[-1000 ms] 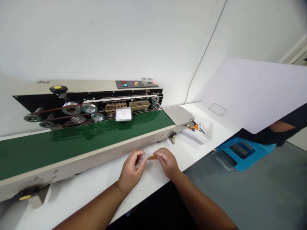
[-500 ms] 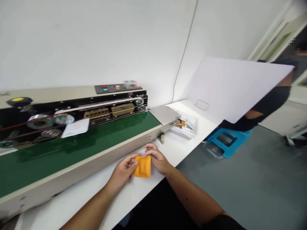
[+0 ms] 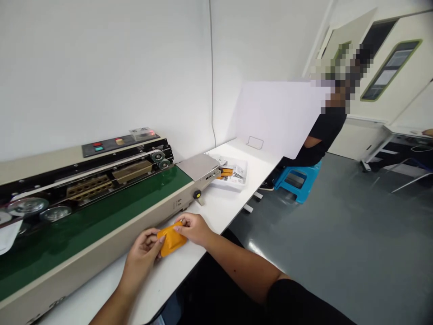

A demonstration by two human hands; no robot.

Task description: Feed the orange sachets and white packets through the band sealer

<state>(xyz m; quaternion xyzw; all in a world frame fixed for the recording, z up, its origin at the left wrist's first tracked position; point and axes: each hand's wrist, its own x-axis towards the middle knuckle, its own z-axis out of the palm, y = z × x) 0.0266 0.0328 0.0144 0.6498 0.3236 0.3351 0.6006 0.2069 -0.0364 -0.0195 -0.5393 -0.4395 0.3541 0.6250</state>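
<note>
In the head view, two bare hands hold one orange packet (image 3: 172, 243) above a white table (image 3: 216, 207), on the near side of one green belt (image 3: 135, 203). The left hand (image 3: 144, 253) pinches its left edge; the right hand (image 3: 194, 229) pinches its upper right corner, both grips narrow. The step in hand seems to be handling the packet by its edges; the next move likely calls for keeping both pinches steady. One white packet (image 3: 8, 237) shows at the belt's left; beyond its right end are one tray (image 3: 233, 186) of items, too jumbled to count, and one blue stool (image 3: 309, 180).
</note>
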